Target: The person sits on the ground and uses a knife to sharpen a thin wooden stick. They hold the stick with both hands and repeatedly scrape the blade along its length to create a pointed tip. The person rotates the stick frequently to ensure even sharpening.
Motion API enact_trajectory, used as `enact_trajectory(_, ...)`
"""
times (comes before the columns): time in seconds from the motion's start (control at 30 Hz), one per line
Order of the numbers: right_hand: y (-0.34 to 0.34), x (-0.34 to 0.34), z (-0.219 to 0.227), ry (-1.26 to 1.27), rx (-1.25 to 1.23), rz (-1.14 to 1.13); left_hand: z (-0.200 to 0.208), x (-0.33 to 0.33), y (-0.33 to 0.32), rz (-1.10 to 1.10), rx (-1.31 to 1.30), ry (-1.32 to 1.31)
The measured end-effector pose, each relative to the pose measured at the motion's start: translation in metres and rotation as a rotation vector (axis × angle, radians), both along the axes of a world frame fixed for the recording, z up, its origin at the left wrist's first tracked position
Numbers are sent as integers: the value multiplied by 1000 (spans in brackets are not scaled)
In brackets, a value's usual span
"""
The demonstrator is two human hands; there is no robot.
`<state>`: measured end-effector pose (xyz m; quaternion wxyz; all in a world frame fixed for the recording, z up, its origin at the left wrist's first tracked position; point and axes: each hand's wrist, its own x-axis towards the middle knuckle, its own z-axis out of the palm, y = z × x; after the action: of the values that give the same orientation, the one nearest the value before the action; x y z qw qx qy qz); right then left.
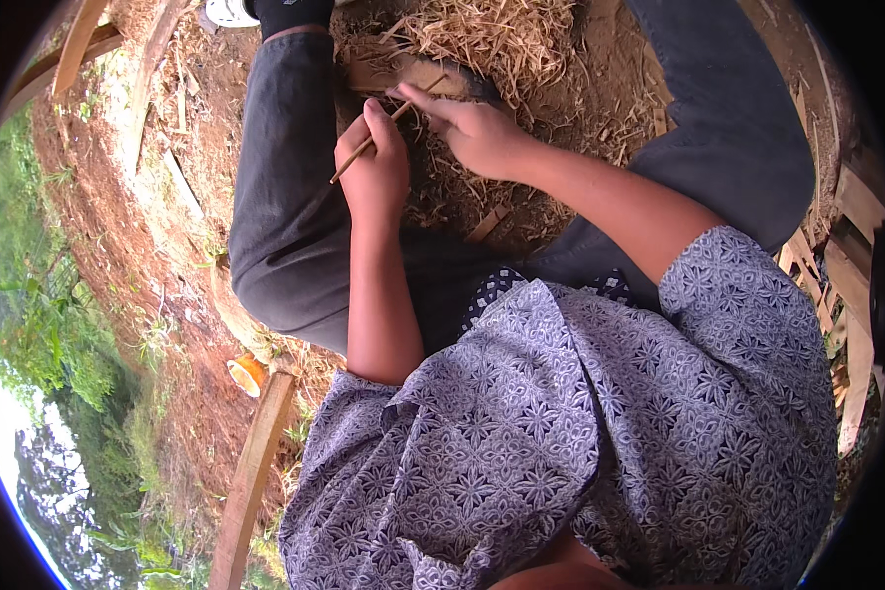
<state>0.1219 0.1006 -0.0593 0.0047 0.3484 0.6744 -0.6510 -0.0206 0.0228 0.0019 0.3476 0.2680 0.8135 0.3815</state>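
Note:
My left hand (376, 157) is closed around a thin brown stick (358, 160), its thumb lying along the top. The stick slants from below the hand up and right toward the wood shavings. My right hand (477, 136) comes in from the right with its fingers stretched out across the stick's upper part. A small dark patch shows at its fingertips, too unclear to name. Just beyond both hands, a flat piece of wood (372, 76) lies on the ground between my legs. Part of it is hidden behind the fingers.
A heap of pale shavings (501, 34) lies past the hands. My dark-trousered legs bend around the work spot. Cut wood pieces (851, 280) are piled at the right. An orange cup-like thing (247, 375) and a long plank (251, 482) are on the left, near a slope with greenery.

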Motion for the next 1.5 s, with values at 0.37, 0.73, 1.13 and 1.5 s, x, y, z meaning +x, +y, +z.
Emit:
enact_trajectory(0.37,-17,-7,-2,105,294,-71,-5,-6,1,-21,41,-39)
enact_trajectory(0.73,13,5,9,-205,149,76,5,0,0,-43,21,-74)
enact_trajectory(1.13,-12,-2,12,38,240,-26,1,0,-1,-22,11,-79)
enact_trajectory(1.5,-2,15,3,-347,127,12,5,-1,1,9,-1,-22)
